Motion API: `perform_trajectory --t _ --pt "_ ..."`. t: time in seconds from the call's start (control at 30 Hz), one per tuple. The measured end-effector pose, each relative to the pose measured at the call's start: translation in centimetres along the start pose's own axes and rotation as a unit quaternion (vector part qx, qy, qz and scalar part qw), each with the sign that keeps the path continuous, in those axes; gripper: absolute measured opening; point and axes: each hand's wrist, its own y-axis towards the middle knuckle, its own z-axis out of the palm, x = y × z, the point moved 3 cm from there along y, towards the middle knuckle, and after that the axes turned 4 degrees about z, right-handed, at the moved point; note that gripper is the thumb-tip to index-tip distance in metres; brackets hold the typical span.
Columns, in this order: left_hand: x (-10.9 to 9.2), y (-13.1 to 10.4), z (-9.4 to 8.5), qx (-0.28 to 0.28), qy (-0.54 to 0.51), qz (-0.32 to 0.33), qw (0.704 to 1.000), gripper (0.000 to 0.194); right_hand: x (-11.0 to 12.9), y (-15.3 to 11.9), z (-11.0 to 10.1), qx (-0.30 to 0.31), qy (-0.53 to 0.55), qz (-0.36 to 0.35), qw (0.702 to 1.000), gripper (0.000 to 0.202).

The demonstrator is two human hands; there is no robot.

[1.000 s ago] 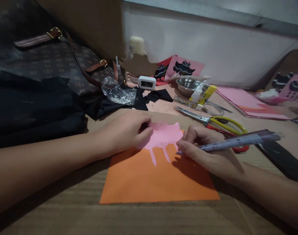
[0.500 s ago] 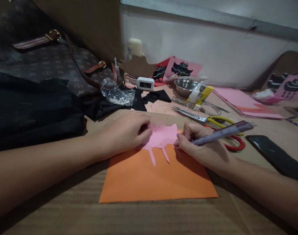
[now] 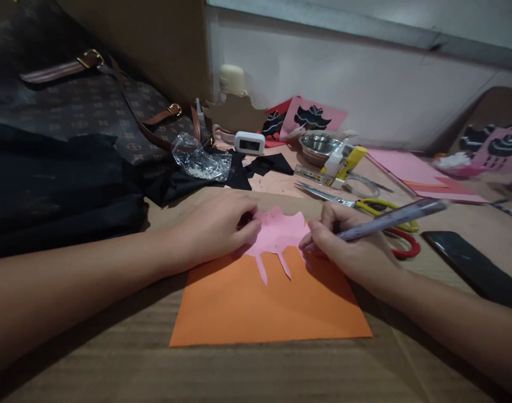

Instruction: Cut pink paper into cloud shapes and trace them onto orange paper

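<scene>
Scissors (image 3: pixel 348 203) partly behind right hand (image 3: pixel 344 242); black phone (image 3: pixel 474 270) nearby.

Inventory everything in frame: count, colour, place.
Cardboard: 1, brown, foreground
Sheet: 1, orange, on cardboard
Pink cutout: 1, pink, on sheet
Pen: 1, purplish, in right hand
Scissors: 1, yellow-red handles, behind right hand
Phone: 1, black, right side
Bowl: 1, silver, back centre
Tubes: 2, white, yellow, by bowl
Display: 1, white, left of bowl
Bottle: 1, cream, at back
Brown cutout: 1, brown, before bottle
Decorated cards: at least 3, pink or red, back
Paper stack: 1, pinkish, back right
Black scraps: several, black, before display
Plastic bag: 1, clear, left of display
Handbag: 1, brown, back left
Dark bundle: 1, black, left
Wall: 1, pale, back
Left hand: 1, bare, at pink cutout
Right hand: 1, bare, gripping pen
</scene>
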Motion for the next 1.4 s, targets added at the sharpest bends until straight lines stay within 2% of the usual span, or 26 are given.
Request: perform_trajectory --t 0.07,0.13,0.3,0.4,0.7,1.4 --pt "-0.1 -0.1 0.0 -0.001 0.002 -0.006 1.000 0.022 0.6 -0.3 0.0 0.007 0.055 -0.006 0.998 0.032" --pt "-0.3 -0.1 -0.1 -0.002 0.001 -0.008 1.000 0.023 1.1 -0.8 0.1 0.017 0.061 -0.016 0.998 0.027" --pt "-0.8 0.0 -0.3 0.002 -0.003 -0.008 1.000 0.022 1.0 -1.5 0.1 0.002 -0.054 -0.042 0.998 0.030" --pt "-0.7 0.0 -0.2 -0.004 -0.010 -0.009 1.000 0.022 0.6 -0.9 -0.2 -0.006 -0.068 -0.055 0.996 0.033" --pt "-0.5 -0.1 0.0 -0.008 -0.004 0.010 1.000 0.020 -0.6 -0.1 -0.2 0.018 -0.118 -0.007 0.993 0.031" --pt "-0.5 0.0 -0.1 0.002 -0.003 0.007 1.000 0.020 -0.8 -0.1 -0.1 0.022 -0.130 -0.013 0.991 0.033"
